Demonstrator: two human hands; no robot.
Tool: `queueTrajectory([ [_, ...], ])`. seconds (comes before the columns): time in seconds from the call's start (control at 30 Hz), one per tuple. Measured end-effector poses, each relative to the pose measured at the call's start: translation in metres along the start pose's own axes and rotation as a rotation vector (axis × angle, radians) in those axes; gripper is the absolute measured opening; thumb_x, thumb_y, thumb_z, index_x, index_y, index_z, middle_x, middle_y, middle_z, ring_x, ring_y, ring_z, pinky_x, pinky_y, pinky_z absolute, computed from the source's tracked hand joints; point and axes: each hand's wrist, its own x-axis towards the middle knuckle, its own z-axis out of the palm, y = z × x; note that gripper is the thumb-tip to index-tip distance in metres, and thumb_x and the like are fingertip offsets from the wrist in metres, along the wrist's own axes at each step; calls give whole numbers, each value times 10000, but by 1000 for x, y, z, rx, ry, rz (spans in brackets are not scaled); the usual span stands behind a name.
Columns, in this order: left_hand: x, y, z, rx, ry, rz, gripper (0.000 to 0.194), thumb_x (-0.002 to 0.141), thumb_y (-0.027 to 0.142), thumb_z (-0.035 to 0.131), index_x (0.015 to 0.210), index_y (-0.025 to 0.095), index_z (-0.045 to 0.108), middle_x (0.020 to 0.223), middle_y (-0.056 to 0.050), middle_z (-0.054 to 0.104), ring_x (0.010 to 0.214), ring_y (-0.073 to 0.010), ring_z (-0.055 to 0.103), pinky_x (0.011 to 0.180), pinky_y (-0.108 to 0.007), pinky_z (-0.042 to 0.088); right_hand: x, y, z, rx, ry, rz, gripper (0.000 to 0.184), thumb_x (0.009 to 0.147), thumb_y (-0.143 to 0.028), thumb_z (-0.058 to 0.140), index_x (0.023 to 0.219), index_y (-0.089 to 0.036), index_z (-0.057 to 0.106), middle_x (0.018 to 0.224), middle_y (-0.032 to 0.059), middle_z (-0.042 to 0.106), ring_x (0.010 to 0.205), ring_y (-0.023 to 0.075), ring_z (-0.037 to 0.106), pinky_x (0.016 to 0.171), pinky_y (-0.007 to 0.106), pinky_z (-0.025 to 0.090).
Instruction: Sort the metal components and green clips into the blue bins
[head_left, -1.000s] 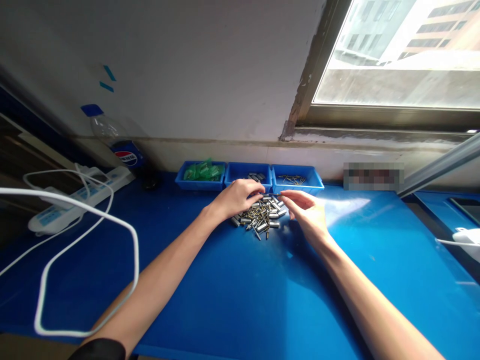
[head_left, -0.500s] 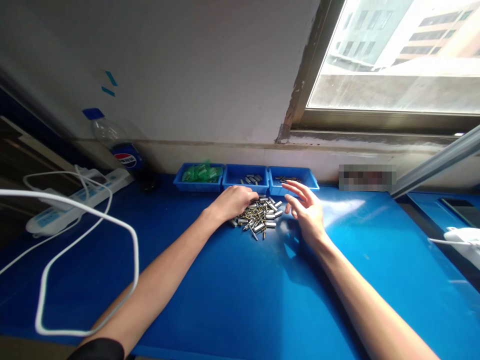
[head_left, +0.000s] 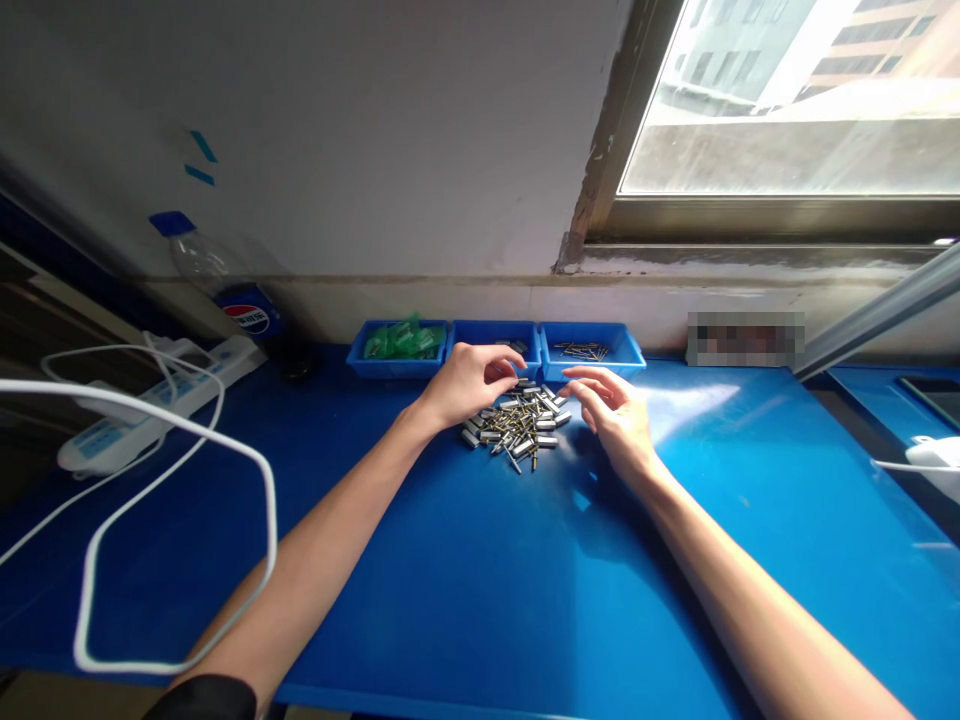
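Note:
A pile of small metal parts, silver hex-shaped pieces mixed with thin brass-tipped pins, lies on the blue table between my hands. My left hand is over the pile's back left, thumb and forefinger pinched together at a small metal piece; its exact kind is too small to tell. To the right of the pile is my right hand, fingers curved and apart, with nothing visible in them. Behind the pile stand three blue bins: the left bin with green bags, the middle bin with silver pieces, the right bin with thin pins.
A cola bottle stands at the back left beside a white power strip. A white cable loops across the left foreground. At the right are a slanted metal bar and a white plug. The window is above.
My left hand has lifted a little from the pile, its thumb and forefinger now showing in a pinch. My right hand has come slightly closer to the pile. The view has shifted slightly.

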Motion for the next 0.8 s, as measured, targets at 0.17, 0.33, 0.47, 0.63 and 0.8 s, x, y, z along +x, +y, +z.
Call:
queueTrajectory([
  [0.17,0,12,2,-233,-36,-31,250,832,221,812,1070,150,783,940,-64,816,860,-198,802,820,-292,666,-3,-3,5,-21,-111,15,294,858,-467,803,1053,-248,780,896,40,799,830,215,746,749,339,581],
  [0.33,-1,17,7,-270,-69,21,164,836,243,815,950,133,770,981,-77,792,864,-187,790,812,-289,674,-5,-6,8,37,-155,66,296,824,-462,841,1033,-254,808,946,49,819,865,223,764,812,361,603],
  [0.47,-2,17,12,-256,-63,47,163,845,269,813,927,138,760,950,-67,781,870,-188,784,828,-298,674,-4,-10,7,57,-178,111,283,795,-468,860,968,-246,825,942,50,827,892,240,769,875,399,610],
  [0.63,0,8,9,32,-99,77,140,904,238,743,1009,156,786,997,-74,812,884,-197,783,861,-299,643,-2,-9,6,16,-72,128,370,785,-496,854,1017,-210,825,973,75,825,832,236,739,777,386,606],
  [0.8,0,-9,4,368,-237,52,313,939,82,607,1154,193,806,1193,-80,806,1113,-239,766,1013,-333,577,3,-5,1,24,35,34,583,813,-467,819,1351,-268,713,1392,113,716,685,156,657,672,361,581],
])
